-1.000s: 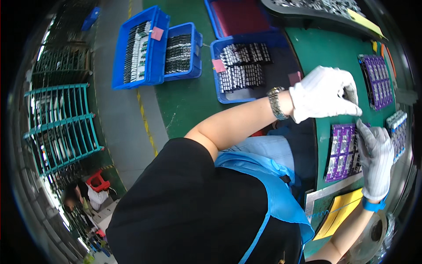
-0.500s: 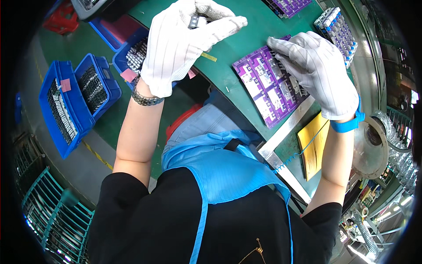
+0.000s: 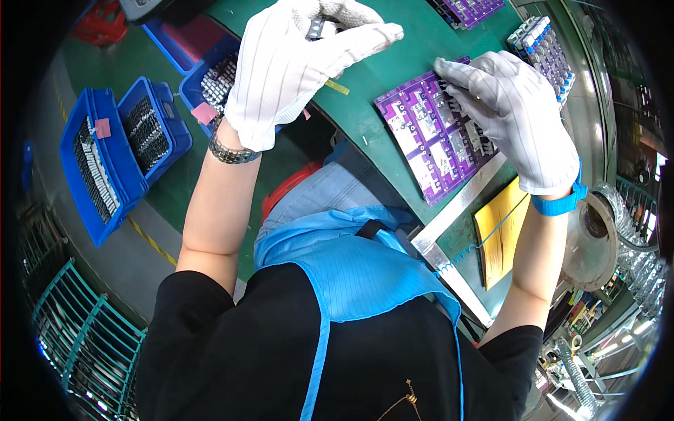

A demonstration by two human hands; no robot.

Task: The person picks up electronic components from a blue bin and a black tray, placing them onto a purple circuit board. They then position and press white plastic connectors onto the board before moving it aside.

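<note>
My left hand [image 3: 288, 77], in a white striped glove, is closed around several small dark and white components [image 3: 320, 29] that show between thumb and fingers. My right hand [image 3: 516, 119], gloved alike with a blue wrist strap, hovers at the upper right part of a purple circuit board panel [image 3: 427, 140]. Its fingers are pinched together over the board, and their tips partly hide what they hold or touch. White and silvery parts sit on the panel, which lies slanted on the green table [image 3: 361, 77].
Blue bins [image 3: 98, 168] of small parts stand at the left, and another blue bin [image 3: 188, 91] sits by the table edge. More purple boards [image 3: 474, 12] and a stacked rack [image 3: 542, 52] are at the far right. A yellow pad [image 3: 500, 235] lies near a metal frame [image 3: 456, 203].
Both hands have shifted slightly right in the view. My right fingers remain over the same part of the board, and my left hand keeps its components.
</note>
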